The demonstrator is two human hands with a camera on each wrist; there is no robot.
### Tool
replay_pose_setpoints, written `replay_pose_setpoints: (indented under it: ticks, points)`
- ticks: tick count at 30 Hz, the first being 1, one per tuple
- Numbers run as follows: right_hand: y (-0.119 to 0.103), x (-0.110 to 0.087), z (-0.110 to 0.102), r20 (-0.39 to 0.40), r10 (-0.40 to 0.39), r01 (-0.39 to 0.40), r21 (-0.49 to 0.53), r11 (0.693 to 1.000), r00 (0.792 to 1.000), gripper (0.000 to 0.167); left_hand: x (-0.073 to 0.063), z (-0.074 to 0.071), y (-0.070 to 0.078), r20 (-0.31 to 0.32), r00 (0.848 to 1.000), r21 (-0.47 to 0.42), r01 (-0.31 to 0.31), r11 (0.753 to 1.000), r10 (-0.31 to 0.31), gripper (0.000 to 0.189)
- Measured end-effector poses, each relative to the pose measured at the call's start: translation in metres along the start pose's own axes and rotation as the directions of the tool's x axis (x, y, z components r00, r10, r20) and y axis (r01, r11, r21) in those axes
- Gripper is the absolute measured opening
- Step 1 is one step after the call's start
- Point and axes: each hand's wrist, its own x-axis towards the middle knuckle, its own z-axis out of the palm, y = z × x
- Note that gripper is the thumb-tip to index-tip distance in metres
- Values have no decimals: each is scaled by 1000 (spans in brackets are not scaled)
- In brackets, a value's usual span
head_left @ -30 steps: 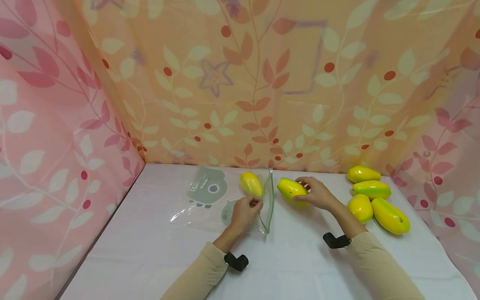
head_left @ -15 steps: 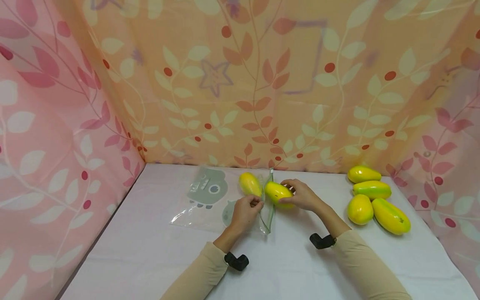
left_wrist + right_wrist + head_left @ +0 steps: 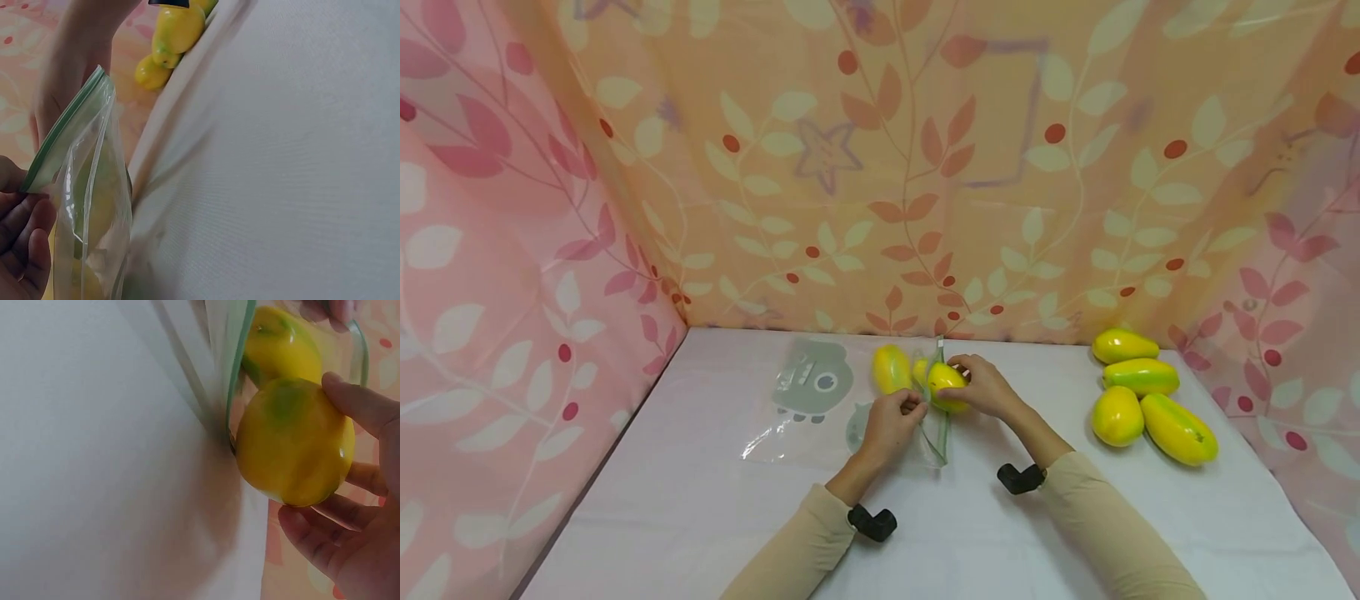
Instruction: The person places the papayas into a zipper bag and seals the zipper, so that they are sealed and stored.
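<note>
A clear zip bag point(image 3: 812, 379) with grey animal prints lies flat, its green-edged mouth facing right and held apart. My left hand point(image 3: 889, 427) pinches the near side of the mouth; in the left wrist view, thumb and fingers meet at the green zip strip point(image 3: 65, 125). One yellow-green papaya point(image 3: 890, 369) sits inside, near the mouth. My right hand point(image 3: 988, 390) grips a second papaya point(image 3: 297, 444) from its right end, thumb and fingers spread round it. Its front end is within the bag's mouth, right behind the first papaya point(image 3: 284, 350).
Several more papayas point(image 3: 1142, 377) lie grouped at the right rear of the white-covered table point(image 3: 700, 517). Patterned cloth point(image 3: 895, 167) hangs behind and at both sides. A black wrist mount point(image 3: 872, 523) sits on each sleeve.
My right hand has moved left, carrying its papaya from the right of the bag into the mouth. The papaya inside has shifted slightly left. My left hand keeps its place on the edge.
</note>
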Motion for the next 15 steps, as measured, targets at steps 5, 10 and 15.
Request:
replay_pose_setpoints:
  ticks: [5,10,15]
  points:
    - [2,6,12,-35,24,-23,28,999,999,63,-1,2,-2,12,1000,-14,-5,1000,5,12]
    - [-2,6,20,-72,51,-48,45,998,996,60,-1,1,-1,5,1000,-17,8,1000,-8,13]
    - [-5,4,23,-103,83,-77,68,995,991,58,-1,1,0,9,1000,-18,5,1000,-5,12]
